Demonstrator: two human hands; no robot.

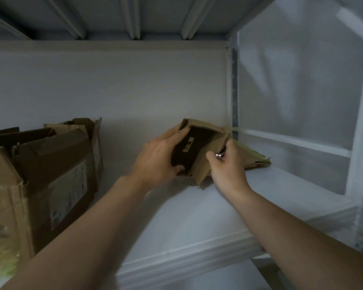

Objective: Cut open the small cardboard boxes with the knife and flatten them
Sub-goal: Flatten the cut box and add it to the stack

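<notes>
Left hand (pixel 157 160) gripping small brown cardboard box (pixel 199 139), flaps open, above white shelf (pixel 187 216), centre. Right hand (pixel 226 166) pinching slim metal-tipped knife (pixel 219 155) at box's right flap. Flattened cardboard pile (pixel 254 158) lying just right.

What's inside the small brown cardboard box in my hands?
The small brown cardboard box shows a dark inside with one pale patch; the left hand and shadow hide the rest.

Small brown cardboard box (pixel 201 162) gapes open, tilted, just beside flattened cardboard pieces (pixel 254 158).
</notes>
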